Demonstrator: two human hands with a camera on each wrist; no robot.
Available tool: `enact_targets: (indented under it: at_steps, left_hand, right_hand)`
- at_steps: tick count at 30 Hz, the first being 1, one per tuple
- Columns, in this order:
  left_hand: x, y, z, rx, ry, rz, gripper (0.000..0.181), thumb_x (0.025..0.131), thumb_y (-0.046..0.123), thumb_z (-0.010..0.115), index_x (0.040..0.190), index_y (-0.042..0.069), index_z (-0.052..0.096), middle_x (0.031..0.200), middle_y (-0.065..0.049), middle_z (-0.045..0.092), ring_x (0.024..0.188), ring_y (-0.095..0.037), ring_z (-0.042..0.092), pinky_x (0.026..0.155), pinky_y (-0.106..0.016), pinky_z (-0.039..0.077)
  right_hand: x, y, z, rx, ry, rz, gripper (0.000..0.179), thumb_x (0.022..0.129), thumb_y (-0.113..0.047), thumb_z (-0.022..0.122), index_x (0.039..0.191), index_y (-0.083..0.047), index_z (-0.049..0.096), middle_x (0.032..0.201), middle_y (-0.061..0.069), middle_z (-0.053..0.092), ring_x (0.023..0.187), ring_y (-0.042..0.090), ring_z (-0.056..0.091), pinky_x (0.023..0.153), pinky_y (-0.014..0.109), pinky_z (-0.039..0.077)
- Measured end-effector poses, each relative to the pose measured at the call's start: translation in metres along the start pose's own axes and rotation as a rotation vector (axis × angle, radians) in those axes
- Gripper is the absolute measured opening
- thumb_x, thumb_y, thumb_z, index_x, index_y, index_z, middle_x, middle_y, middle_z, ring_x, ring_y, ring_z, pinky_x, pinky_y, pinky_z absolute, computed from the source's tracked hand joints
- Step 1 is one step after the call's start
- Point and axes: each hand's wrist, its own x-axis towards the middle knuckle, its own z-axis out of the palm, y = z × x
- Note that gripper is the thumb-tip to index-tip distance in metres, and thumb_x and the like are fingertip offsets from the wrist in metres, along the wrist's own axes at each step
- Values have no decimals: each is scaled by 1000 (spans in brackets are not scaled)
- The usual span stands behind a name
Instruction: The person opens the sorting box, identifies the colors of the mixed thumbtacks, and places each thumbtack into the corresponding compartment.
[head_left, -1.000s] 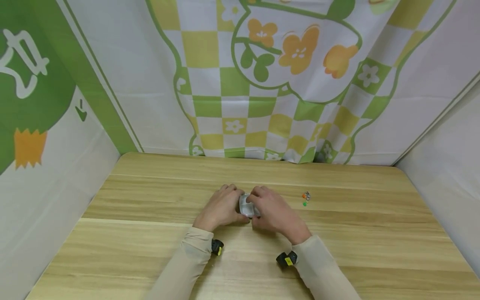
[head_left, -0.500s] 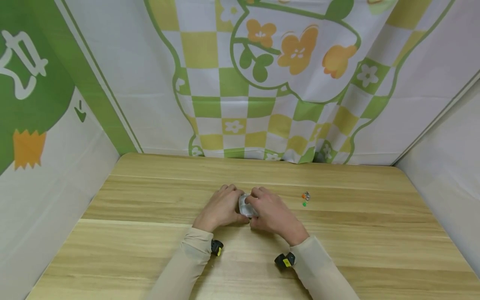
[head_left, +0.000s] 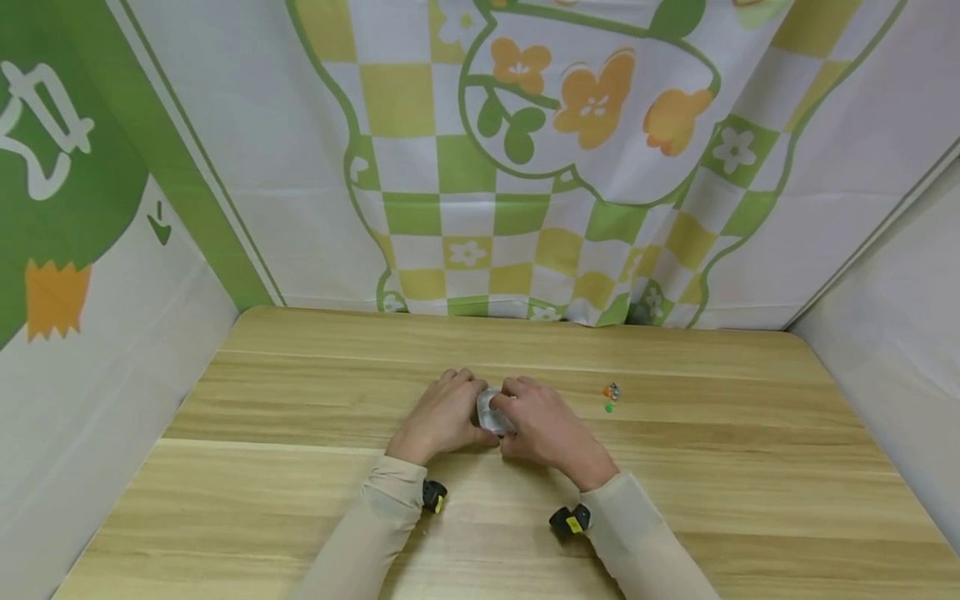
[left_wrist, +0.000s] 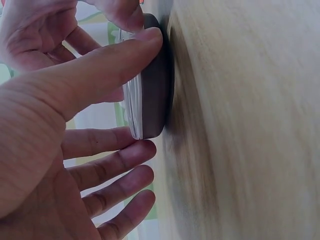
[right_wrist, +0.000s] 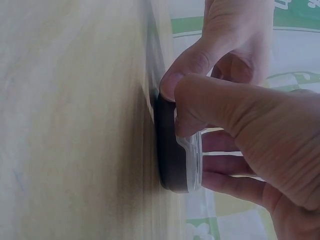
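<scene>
A small pill box (head_left: 491, 422) with a clear lid (right_wrist: 195, 167) and a dark base (left_wrist: 156, 95) sits at the middle of the wooden table, between both hands. My left hand (head_left: 442, 417) grips its left side, the thumb on the near edge and fingers around the far side. From the right, my right hand (head_left: 551, 429) pinches the box, with its thumb at the lid's front edge in the right wrist view. The index finger of that hand reaches over the top. Much of the lid's right part is hidden under the right hand.
Several tiny pieces (head_left: 614, 392), grey and orange, lie in a cluster right of the right hand, with a green piece (head_left: 609, 408) just in front of them. A patterned curtain (head_left: 510, 208) hangs along the table's back edge. Both wrists wear black cameras.
My right hand has shifted slightly left and now covers more of the box top. The left hand and the tiny pieces have stayed put.
</scene>
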Motion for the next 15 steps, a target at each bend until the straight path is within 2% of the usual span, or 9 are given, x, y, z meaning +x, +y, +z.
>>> enact_targets:
  at_steps: [9,15]
  left_hand:
    - [0,0,2,7,9,1,67,71,38,93,121,1,68,112,-10,64,105,-30,55,96,-47,45]
    - [1,0,2,8,20,-21,68,70,39,94,121,2,69,112,-10,64,105,-30,54,95,-48,46]
  right_hand:
    - [0,2,-1,23,-6,2,34,66,-12,81,99,-11,74,98,2,64,86,17,58,71,33,53]
    - [0,4,0,52,4,-9,32,65,-11,80,96,-12,75,96,0,64,84,14,57,71,31,53]
